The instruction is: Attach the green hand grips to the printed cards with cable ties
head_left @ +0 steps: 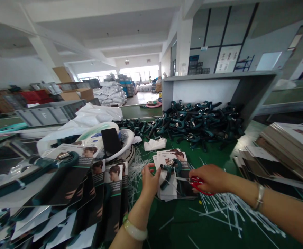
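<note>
My right hand (210, 178) is closed around red-handled scissors (198, 183), whose blades point left over a printed card. On this top card (184, 166) of a small stack lies a teal-and-black hand grip (168, 174) with a curved body. The scissor tips are close to the hand grip; whether they touch anything is too small to tell. At the left edge of the stack is my left hand (149, 180), thumb and fingers apart, near the hand grip. Loose white cable ties (226, 207) are scattered below my right hand.
A heap of hand grips (193, 121) spills from a tipped grey crate (255, 90). Carded hand grips (55, 176) pile up at left, beside a white basket (127, 141) with a dark phone-like slab (111, 141). Card stacks (288, 152) stand right; crumpled white tissue (155, 144) lies behind the cards.
</note>
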A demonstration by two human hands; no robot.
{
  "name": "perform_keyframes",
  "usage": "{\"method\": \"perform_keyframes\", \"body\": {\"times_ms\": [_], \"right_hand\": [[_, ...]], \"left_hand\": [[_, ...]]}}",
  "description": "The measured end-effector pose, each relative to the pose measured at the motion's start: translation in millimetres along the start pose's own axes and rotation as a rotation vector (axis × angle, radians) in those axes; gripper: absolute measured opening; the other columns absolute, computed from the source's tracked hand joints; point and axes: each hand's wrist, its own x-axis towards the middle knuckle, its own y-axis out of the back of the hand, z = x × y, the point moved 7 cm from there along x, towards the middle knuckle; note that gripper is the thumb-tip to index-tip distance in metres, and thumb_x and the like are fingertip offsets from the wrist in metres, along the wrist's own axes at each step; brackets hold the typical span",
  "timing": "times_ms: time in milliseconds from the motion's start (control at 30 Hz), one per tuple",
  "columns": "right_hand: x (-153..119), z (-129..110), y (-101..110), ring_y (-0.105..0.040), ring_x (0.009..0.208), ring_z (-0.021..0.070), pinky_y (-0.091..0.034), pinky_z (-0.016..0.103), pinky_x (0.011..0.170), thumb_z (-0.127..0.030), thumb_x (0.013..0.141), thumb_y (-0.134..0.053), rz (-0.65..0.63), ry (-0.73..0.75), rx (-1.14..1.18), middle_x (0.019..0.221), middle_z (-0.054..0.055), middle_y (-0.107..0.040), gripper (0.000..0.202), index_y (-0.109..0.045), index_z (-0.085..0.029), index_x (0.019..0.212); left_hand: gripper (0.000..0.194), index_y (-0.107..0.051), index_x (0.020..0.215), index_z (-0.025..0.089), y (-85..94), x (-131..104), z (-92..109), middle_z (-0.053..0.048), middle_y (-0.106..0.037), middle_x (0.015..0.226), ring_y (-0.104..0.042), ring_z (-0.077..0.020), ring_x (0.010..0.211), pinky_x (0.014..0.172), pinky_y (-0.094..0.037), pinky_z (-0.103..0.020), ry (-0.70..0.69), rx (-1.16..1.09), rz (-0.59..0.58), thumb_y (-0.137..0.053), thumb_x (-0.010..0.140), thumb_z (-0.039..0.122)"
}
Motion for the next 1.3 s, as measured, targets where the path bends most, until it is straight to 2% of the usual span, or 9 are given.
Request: {"method": "perform_keyframes", "body": {"times_ms": [33, 100, 167, 233, 533, 633, 767, 1067, 1300], "right_hand": [[0, 1, 3, -0.064, 0.073, 0.0229, -0.032, 0.025, 0.053, -0.049, 0.070, -0.060, -0.037, -0.008, 0.061, 0.084, 0.003, -0.069, 0.034, -0.063, -0.027, 0.095], [1, -1, 6, -0.063, 0.072, 0.0223, -0.033, 0.025, 0.053, -0.060, 0.062, -0.062, -0.115, -0.015, 0.137, 0.084, 0.002, -0.069, 0.046, -0.064, -0.029, 0.096], [6, -4, 10, -0.061, 0.071, 0.0218, -0.034, 0.025, 0.054, -0.061, 0.057, -0.065, -0.161, -0.034, 0.144, 0.084, 0.002, -0.068, 0.049, -0.066, -0.029, 0.094], [14, -7, 13, -0.061, 0.072, 0.0214, -0.035, 0.025, 0.054, -0.058, 0.054, -0.067, -0.177, -0.061, 0.134, 0.085, 0.002, -0.068, 0.048, -0.067, -0.030, 0.093], [45, -6, 6, -0.051, 0.059, 0.0112, -0.033, 0.021, 0.051, -0.056, 0.053, -0.070, -0.337, 0.004, 0.330, 0.071, -0.001, -0.063, 0.051, -0.071, -0.022, 0.090], [52, -7, 7, -0.051, 0.060, 0.0117, -0.035, 0.021, 0.051, -0.057, 0.049, -0.073, -0.419, 0.014, 0.311, 0.073, -0.001, -0.063, 0.055, -0.071, -0.022, 0.092], [61, -9, 12, -0.052, 0.064, 0.0128, -0.036, 0.022, 0.054, -0.055, 0.045, -0.075, -0.440, 0.013, 0.236, 0.078, -0.002, -0.065, 0.056, -0.072, -0.024, 0.092], [74, -3, 3, -0.051, 0.063, 0.0115, -0.038, 0.020, 0.055, -0.055, 0.042, -0.076, -0.543, 0.027, 0.342, 0.076, -0.003, -0.064, 0.062, -0.071, -0.022, 0.095], [73, -19, 20, -0.052, 0.063, 0.0121, -0.034, 0.021, 0.054, -0.047, 0.045, -0.077, -0.355, 0.143, 0.115, 0.076, -0.003, -0.065, 0.050, -0.072, -0.027, 0.090]], "left_hand": [[0.035, -0.056, 0.097, 0.018, 6.0, -2, 4, -0.007, -0.055, 0.106, -0.054, -0.0194, 0.089, 0.083, -0.041, -0.033, -0.036, 0.096, 0.013, -0.064, 0.067, 0.034], [0.035, -0.059, 0.096, 0.021, 6.2, -8, 9, -0.006, -0.058, 0.104, -0.055, -0.0194, 0.085, 0.077, -0.041, -0.031, -0.099, 0.363, -0.070, -0.065, 0.067, 0.039], [0.028, -0.062, 0.086, 0.023, -0.4, -17, 8, -0.004, -0.061, 0.093, -0.056, -0.0193, 0.080, 0.069, -0.040, -0.028, -0.129, 0.588, -0.176, -0.061, 0.070, 0.045], [0.025, -0.063, 0.079, 0.024, -4.5, -23, 5, -0.002, -0.063, 0.086, -0.057, -0.0180, 0.076, 0.062, -0.037, -0.025, -0.117, 0.656, -0.212, -0.059, 0.071, 0.047], [0.024, -0.063, 0.069, 0.020, -10.9, -5, -15, 0.002, -0.065, 0.066, -0.057, -0.0131, 0.061, 0.054, -0.039, -0.021, -0.025, 0.486, -0.304, -0.067, 0.064, 0.043], [0.026, -0.063, 0.069, 0.020, -11.2, -2, -21, 0.002, -0.064, 0.064, -0.057, -0.0127, 0.060, 0.053, -0.039, -0.021, -0.012, 0.454, -0.309, -0.069, 0.062, 0.044], [0.027, -0.063, 0.068, 0.019, -12.3, 0, -27, 0.003, -0.062, 0.061, -0.056, -0.0121, 0.057, 0.053, -0.039, -0.021, 0.002, 0.424, -0.322, -0.070, 0.060, 0.044], [0.026, -0.062, 0.065, 0.017, -14.1, 3, -29, 0.002, -0.062, 0.059, -0.055, -0.0118, 0.055, 0.052, -0.039, -0.021, 0.028, 0.377, -0.337, -0.072, 0.058, 0.041], [0.030, -0.063, 0.067, 0.017, -12.8, -1, -23, 0.002, -0.062, 0.059, -0.055, -0.0125, 0.057, 0.053, -0.040, -0.022, 0.028, 0.371, -0.332, -0.071, 0.059, 0.045]]}}
